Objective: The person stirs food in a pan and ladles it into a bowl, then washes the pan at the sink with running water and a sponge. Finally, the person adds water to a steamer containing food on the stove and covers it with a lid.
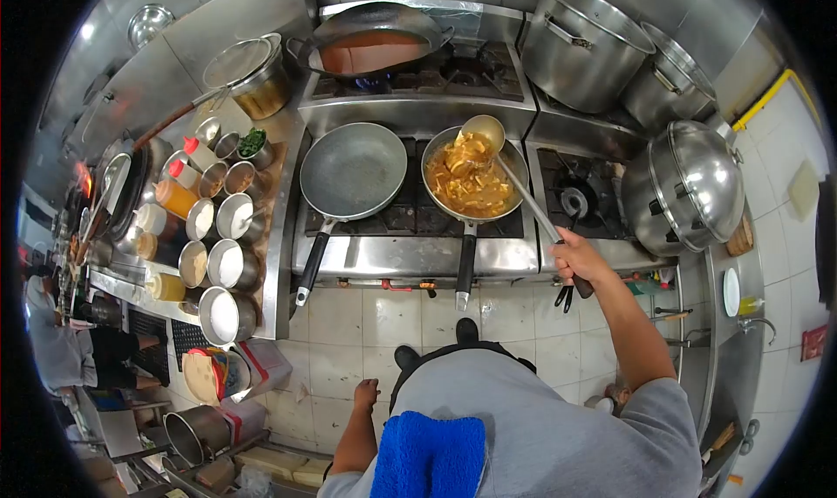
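My right hand (577, 258) is wrapped round the dark grip of a long-handled ladle (521, 187). The ladle's bowl is over the far side of a frying pan (431, 177), touching or just above the food. Orange-brown sauce with pale pieces (471, 184) fills that pan, whose black handle points toward me. To its left a second frying pan (353, 169), with nothing in it, rests on the stove. My left hand (366, 395) hangs low at my side, away from the stove, fingers curled and nothing visible in them.
A wok (375, 20) of reddish liquid sits on the back burner. Large steel pots (580, 49) and a domed steamer (684, 189) stand right. Seasoning tins (234, 264) and squeeze bottles (175, 199) crowd the left counter. Another person (78, 350) stands far left.
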A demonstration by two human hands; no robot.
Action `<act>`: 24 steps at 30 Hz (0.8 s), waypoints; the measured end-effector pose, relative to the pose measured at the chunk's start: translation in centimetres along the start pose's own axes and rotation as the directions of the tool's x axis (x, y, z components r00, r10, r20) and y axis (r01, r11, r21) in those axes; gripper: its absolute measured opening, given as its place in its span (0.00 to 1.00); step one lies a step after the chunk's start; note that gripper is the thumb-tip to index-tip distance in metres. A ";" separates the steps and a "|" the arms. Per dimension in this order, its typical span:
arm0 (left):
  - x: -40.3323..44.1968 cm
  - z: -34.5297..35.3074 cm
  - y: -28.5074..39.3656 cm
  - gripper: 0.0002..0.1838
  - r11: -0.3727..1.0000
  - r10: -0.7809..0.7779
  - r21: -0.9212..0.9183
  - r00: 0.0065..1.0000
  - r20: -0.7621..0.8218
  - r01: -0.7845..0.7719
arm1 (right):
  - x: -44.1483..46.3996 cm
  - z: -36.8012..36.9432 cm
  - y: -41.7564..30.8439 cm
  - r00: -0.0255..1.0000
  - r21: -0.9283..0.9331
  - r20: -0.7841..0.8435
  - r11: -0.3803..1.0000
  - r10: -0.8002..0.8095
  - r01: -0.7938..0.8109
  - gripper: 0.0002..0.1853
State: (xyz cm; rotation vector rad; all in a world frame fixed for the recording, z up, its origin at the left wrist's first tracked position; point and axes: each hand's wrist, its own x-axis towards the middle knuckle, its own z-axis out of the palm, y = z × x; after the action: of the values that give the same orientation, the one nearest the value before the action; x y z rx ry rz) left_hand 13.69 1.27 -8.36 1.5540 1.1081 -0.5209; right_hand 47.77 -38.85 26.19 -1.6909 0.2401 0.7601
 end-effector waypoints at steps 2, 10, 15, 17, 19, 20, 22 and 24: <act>1.0 -0.1 -0.5 0.20 1.000 0.020 0.006 1.000 0.010 -0.020 | -0.5 -0.3 -0.3 0.999 -0.084 -0.030 0.996 -0.022 0.019 0.33; 0.9 0.0 0.0 0.20 1.000 -0.008 0.004 1.000 0.004 0.008 | -1.0 -2.5 -0.4 0.862 -0.897 -0.139 0.431 -0.488 0.099 0.31; 1.0 0.3 -0.1 0.20 1.000 -0.013 -0.003 1.000 0.021 0.013 | 0.0 -2.3 -1.7 0.858 -0.980 -0.121 0.197 -0.499 -0.023 0.30; 0.9 0.6 0.0 0.20 1.000 -0.010 -0.008 1.000 0.013 0.010 | 0.7 -2.1 -2.0 0.874 -0.983 -0.115 0.182 -0.471 -0.031 0.30; 0.8 0.7 0.1 0.20 1.000 -0.010 -0.014 1.000 0.004 0.010 | 1.0 -1.8 -2.0 0.891 -0.986 -0.107 0.165 -0.441 -0.037 0.29; 0.9 0.7 0.1 0.20 1.000 0.006 -0.005 1.000 0.013 -0.006 | 1.1 -1.7 -1.9 0.896 -0.989 -0.098 0.140 -0.433 -0.041 0.30; 0.9 0.8 -0.1 0.21 1.000 0.019 0.005 1.000 0.024 -0.019 | 1.0 -1.6 -1.7 0.903 -0.992 -0.090 0.113 -0.421 -0.046 0.30; 1.1 0.9 -0.2 0.21 1.000 0.022 0.012 0.999 0.023 -0.022 | 0.3 -1.6 -1.6 0.917 -0.996 -0.077 0.061 -0.391 -0.058 0.31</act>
State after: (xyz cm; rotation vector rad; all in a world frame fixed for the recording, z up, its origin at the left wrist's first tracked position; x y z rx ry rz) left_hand 14.21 0.87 -9.57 1.5657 1.0709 -0.5302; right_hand 49.48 -39.85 27.43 -3.1898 -0.4351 0.3598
